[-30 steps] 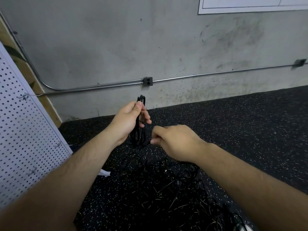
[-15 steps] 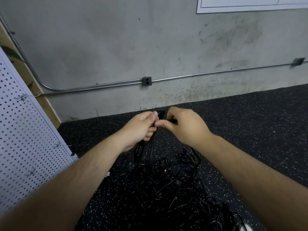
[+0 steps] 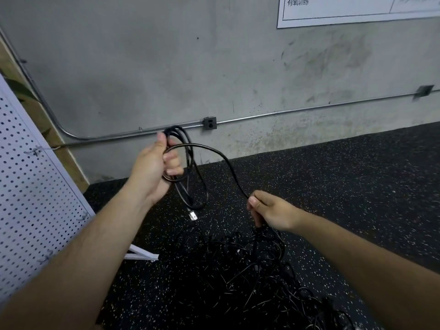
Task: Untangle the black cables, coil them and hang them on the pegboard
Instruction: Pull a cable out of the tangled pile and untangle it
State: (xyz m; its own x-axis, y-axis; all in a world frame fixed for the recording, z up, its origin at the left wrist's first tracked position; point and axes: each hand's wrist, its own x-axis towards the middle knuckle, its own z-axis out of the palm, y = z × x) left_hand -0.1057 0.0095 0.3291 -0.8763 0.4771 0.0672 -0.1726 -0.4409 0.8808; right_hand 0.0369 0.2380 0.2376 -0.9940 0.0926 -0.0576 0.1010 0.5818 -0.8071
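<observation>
The left hand (image 3: 154,171) is closing around a few loops of black cable (image 3: 190,172), thumb pressing on top and fingers curling underneath, and is holding the coil raised in front of the grey concrete wall (image 3: 166,67); the loops are hanging below the fist, and a clear plastic plug (image 3: 192,215) is dangling at their lowest point. From the coil a single strand is arching up and over to the right, then sloping down into the right hand (image 3: 271,210), which is pinching it between thumb and fingers lower down. Below the right hand the strand is running into a tangled heap of black cables (image 3: 250,277) that is lying on the dark speckled floor (image 3: 333,186). A white pegboard (image 3: 35,198) is standing tilted along the left edge, with small metal hooks (image 3: 34,151) showing on its face. A metal pipe (image 3: 285,113) is running along the wall through a small grey box (image 3: 210,123), and a white poster (image 3: 357,8) is sitting at the top right
</observation>
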